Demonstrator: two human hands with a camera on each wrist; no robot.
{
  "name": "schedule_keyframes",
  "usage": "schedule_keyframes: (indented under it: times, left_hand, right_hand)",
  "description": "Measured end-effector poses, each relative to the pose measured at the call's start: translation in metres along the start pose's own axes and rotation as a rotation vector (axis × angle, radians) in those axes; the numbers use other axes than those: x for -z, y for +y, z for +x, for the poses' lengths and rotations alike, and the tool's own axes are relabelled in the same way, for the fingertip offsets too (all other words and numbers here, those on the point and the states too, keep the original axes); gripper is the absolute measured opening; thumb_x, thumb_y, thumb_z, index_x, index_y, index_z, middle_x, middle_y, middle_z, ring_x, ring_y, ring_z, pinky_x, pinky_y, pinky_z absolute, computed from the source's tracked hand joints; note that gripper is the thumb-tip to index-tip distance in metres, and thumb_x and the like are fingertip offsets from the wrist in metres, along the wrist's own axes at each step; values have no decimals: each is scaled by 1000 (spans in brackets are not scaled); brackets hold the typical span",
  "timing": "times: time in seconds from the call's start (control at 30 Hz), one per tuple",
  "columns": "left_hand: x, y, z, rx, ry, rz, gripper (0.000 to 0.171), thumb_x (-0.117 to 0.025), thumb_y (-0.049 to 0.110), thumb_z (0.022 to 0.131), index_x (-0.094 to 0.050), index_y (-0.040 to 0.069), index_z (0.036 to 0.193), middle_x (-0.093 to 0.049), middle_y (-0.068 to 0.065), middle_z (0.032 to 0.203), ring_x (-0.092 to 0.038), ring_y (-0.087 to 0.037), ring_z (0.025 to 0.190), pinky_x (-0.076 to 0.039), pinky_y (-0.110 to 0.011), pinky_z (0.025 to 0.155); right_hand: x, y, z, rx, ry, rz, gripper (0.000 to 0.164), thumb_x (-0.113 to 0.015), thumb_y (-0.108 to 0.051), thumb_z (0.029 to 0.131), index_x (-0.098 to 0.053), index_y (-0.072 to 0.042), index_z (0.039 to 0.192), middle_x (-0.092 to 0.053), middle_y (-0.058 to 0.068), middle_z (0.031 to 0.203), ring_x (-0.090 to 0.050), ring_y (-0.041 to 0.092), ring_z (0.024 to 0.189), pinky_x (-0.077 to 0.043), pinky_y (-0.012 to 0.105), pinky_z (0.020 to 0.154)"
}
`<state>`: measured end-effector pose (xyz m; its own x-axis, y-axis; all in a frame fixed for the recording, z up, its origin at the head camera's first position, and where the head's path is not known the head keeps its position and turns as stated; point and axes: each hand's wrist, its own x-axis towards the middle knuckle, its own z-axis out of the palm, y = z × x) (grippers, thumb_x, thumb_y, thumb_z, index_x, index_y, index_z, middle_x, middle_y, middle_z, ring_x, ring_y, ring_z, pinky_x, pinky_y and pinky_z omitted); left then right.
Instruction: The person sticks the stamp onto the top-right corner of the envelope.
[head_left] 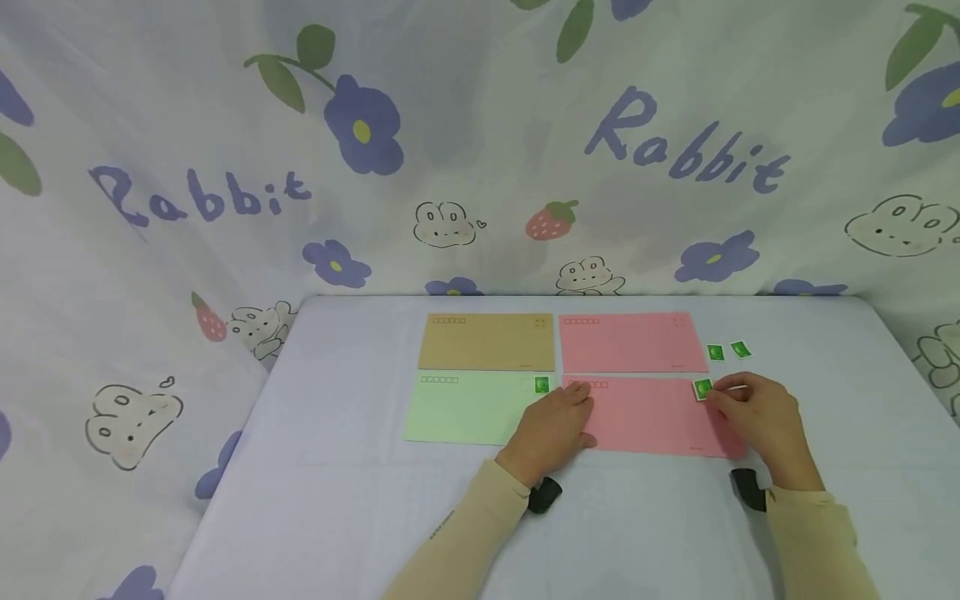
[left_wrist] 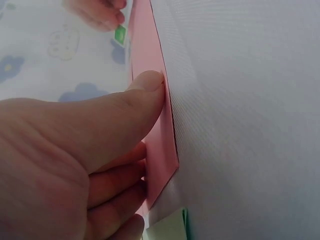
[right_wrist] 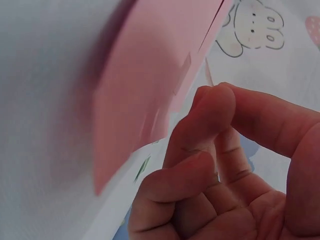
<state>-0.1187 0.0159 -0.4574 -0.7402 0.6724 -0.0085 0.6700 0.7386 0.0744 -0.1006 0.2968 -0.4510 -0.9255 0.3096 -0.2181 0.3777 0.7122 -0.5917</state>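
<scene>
A green postage stamp with a white border (head_left: pixel 702 389) is pinched between the thumb and fingertips of my right hand (head_left: pixel 765 423). It is over the upper right corner of the front pink envelope (head_left: pixel 645 421); the right wrist view shows the stamp (right_wrist: pixel 209 73) edge-on, apart from the paper. My left hand (head_left: pixel 546 431) rests on that envelope's left end, its thumb (left_wrist: pixel 147 82) along the near edge. To the left lies a light green envelope (head_left: pixel 457 414), partly covered by the left hand, with a stamp (head_left: pixel 542 384) at its upper right.
Behind these lie a tan envelope (head_left: pixel 487 344) and a second pink envelope (head_left: pixel 626 346). Two loose green stamps (head_left: pixel 716 352) sit on the white table (head_left: pixel 315 500) right of the rear pink envelope. A printed curtain (head_left: pixel 480 125) hangs behind the table.
</scene>
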Motion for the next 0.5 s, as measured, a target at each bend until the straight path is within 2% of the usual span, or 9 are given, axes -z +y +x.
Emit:
schedule_keyframes:
  times: [0.17, 0.37, 0.5]
  left_hand:
    - [0, 0, 0, 2, -1, 2, 55, -66, 45, 82, -59, 11, 124, -47, -3, 139, -38, -12, 130, -30, -25, 108]
    - [-1, -1, 0, 1, 0, 1, 55, -66, 45, 82, -59, 11, 124, -47, -3, 139, -39, -12, 130, -30, -24, 108]
    - [0, 0, -1, 2, 2, -5, 54, -67, 44, 81, -59, 11, 123, -47, -3, 138, -39, -12, 130, -30, -24, 107]
  right_hand:
    - [3, -1, 0, 44, -9, -31, 32, -60, -30, 87, -62, -5, 107, -64, 15, 92, -56, 25, 80, -42, 27, 57]
    - [1, 1, 0, 28, -36, -35, 35, -59, -32, 89, -63, -5, 111, -62, 18, 100, -55, 27, 86, -45, 32, 62]
    - [0, 2, 1, 53, -33, -54, 34, -59, -30, 89, -63, -5, 111, -62, 19, 100, -54, 29, 87, -44, 33, 62]
